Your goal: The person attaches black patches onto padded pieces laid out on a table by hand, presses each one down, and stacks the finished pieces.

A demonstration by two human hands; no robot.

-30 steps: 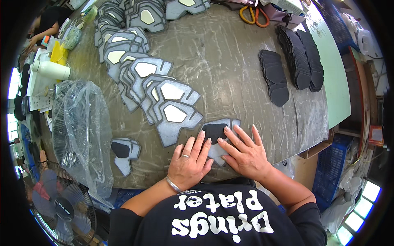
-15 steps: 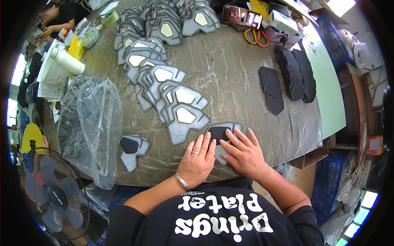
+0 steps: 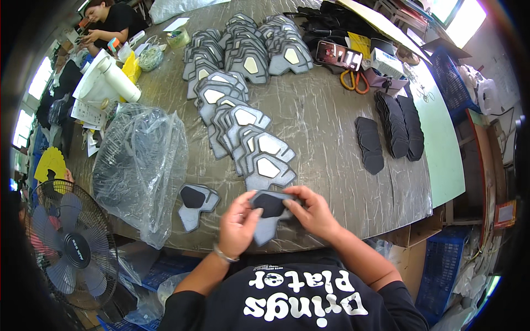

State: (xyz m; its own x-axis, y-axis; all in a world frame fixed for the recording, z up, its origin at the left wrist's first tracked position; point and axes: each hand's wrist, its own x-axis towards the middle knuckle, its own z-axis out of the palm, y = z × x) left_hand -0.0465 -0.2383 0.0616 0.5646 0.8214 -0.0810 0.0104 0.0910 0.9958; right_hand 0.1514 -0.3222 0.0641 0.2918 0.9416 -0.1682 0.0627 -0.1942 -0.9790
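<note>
Near the table's front edge I hold a grey, dark-edged shaped pad (image 3: 266, 229) with a black patch (image 3: 269, 204) over its wide end. My left hand (image 3: 237, 223) pinches its left edge, thumb beside the patch. My right hand (image 3: 313, 213) grips the upper right corner, thumb on top and fingers behind. A similar pad (image 3: 191, 216) with its own black patch lies to the left. Beyond my hands runs an overlapping row of grey pads (image 3: 269, 168) showing pale, bare inset areas. Stacks of black patches (image 3: 369, 144) lie to the right.
A crumpled clear plastic bag (image 3: 141, 171) lies on the left, near a fan (image 3: 74, 248). Orange-handled scissors (image 3: 354, 81), a phone (image 3: 338, 55) and boxes are at the back right. A white bottle (image 3: 120, 81) stands back left, where another person (image 3: 113, 25) sits.
My hands were pressing flat on the pad on the table; now they grip it at both sides, and it has shifted left. The whole view has tilted, showing more of the far end.
</note>
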